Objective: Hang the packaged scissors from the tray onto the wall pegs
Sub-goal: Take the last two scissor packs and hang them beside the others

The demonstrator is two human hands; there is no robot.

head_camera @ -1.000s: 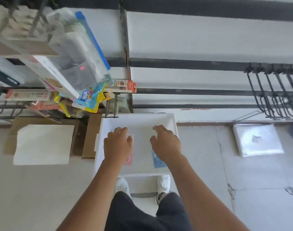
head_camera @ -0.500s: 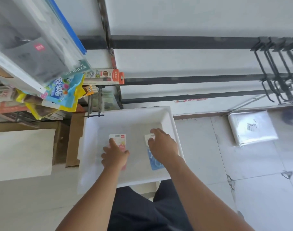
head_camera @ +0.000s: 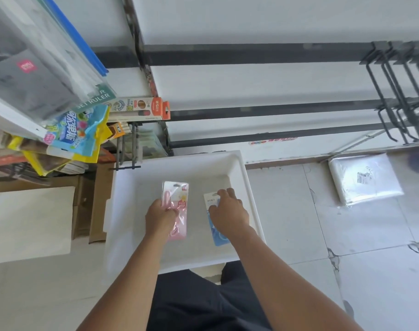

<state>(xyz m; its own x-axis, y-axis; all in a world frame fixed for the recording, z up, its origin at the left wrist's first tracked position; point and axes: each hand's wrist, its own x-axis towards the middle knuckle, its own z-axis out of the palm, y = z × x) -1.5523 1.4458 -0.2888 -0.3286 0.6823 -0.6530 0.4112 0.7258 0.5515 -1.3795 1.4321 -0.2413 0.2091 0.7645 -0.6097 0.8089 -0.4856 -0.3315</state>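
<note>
A white tray [head_camera: 239,170] stands on the floor below me. My left hand [head_camera: 159,217] grips the pink packaged scissors [head_camera: 178,197] by their lower half, the pack tilted up off the tray bottom. My right hand [head_camera: 228,211] is closed over the blue packaged scissors [head_camera: 219,237], which lie flat in the tray; whether they are lifted I cannot tell. Empty black wall pegs [head_camera: 394,91] stick out from the rails at the upper right. A short empty peg [head_camera: 128,151] hangs just above the tray's far left corner.
Hanging stationery packs [head_camera: 77,132] and a ruler set [head_camera: 36,68] crowd the upper left. A pencil box [head_camera: 139,108] hangs beside them. Cardboard with a white sheet [head_camera: 29,223] lies left of the tray. A plastic-wrapped bundle [head_camera: 364,177] rests on the tiled floor at right.
My view has dropped closer to the tray. My left hand closed on the pink pack and raised its top end. My right hand settled onto the blue pack.
</note>
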